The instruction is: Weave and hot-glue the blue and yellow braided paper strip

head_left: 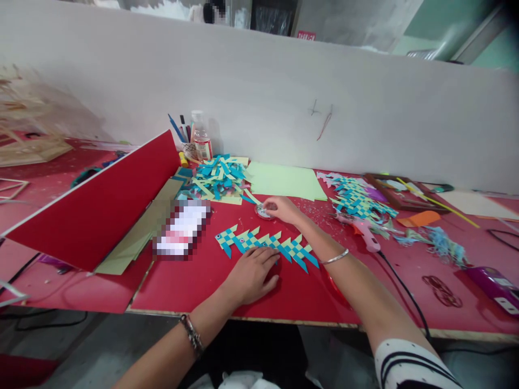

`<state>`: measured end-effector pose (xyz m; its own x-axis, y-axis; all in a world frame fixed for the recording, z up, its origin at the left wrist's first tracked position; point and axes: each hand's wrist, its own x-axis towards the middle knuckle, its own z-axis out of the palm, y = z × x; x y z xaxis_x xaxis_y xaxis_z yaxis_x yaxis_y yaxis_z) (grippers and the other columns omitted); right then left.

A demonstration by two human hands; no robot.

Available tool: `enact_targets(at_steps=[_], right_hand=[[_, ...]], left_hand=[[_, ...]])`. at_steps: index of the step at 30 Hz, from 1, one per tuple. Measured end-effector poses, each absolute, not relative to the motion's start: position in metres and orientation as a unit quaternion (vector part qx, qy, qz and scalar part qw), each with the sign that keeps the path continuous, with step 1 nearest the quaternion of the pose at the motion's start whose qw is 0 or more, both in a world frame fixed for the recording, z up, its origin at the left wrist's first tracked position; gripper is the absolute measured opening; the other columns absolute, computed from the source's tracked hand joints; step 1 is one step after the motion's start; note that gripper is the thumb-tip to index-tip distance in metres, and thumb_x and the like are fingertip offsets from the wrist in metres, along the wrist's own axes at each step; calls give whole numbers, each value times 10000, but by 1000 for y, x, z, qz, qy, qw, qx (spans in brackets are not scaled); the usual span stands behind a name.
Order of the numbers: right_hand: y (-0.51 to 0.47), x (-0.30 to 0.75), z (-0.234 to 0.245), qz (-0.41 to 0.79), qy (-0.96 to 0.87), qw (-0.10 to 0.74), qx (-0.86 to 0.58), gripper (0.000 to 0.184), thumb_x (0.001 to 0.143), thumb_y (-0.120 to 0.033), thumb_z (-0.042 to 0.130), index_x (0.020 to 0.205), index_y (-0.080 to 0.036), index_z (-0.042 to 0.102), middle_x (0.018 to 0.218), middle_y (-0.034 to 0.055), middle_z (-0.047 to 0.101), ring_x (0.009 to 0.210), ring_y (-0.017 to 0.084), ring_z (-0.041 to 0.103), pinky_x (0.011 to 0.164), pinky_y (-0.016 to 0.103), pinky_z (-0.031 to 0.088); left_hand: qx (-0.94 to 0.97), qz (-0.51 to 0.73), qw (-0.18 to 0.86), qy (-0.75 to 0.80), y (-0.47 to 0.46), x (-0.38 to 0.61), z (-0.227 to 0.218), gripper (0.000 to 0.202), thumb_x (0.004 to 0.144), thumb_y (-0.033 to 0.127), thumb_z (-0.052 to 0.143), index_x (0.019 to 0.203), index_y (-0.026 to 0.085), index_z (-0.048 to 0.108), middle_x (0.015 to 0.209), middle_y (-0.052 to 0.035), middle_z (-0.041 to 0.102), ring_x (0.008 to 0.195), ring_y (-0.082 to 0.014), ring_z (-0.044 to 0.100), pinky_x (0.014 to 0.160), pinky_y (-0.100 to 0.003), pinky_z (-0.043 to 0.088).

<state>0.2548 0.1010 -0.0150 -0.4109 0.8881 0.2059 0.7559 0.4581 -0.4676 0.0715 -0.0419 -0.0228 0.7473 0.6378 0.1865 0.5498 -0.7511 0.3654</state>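
Observation:
Several small woven paper fish (294, 249) in teal and pale yellow lie in a row on the red table. Stick-on eyes show on at least two of them at the left end. My left hand (254, 274) rests palm down over the middle of the row, its fingers laid loosely on the paper and hiding part of it. Just beyond the row, my right hand (281, 209) reaches to a small round dish (264, 215) holding tiny pale pieces. Its thumb and fingertips are pinched together at the dish, and what they hold is too small to make out.
Behind lies a heap of paper strips (221, 178) beside pale green sheets (284, 181). Finished woven fish (357, 194) are piled at the right, near a pink corded glue gun (367, 235). A phone (182, 229) and a leaning red board (105, 210) occupy the left.

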Motion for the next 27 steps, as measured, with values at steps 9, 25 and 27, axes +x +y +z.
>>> enact_targets(at_steps=[9,25,27], right_hand=[[105,252,-21,144,-830,224,-490,84,699,-185,598,755,-180,659,811,19,642,726,124,556,656,210,370],[108,253,-23,200,-823,246,-472,63,678,-131,582,709,-148,634,724,16,636,661,115,550,622,210,387],[108,252,-23,199,-823,247,-472,61,676,-127,587,696,-147,641,716,18,636,663,119,550,630,217,384]], left_hand=[[922,158,149,322,-41,72,-23,422,835,307,422,1237,180,436,1301,-40,456,1179,-216,399,1009,-379,296],[920,171,150,318,-41,72,-23,414,814,255,450,1221,180,448,1281,-53,471,1165,-209,411,1005,-380,304],[920,170,151,318,-41,72,-24,415,813,254,448,1221,176,449,1281,-49,471,1165,-211,409,1007,-379,303]])
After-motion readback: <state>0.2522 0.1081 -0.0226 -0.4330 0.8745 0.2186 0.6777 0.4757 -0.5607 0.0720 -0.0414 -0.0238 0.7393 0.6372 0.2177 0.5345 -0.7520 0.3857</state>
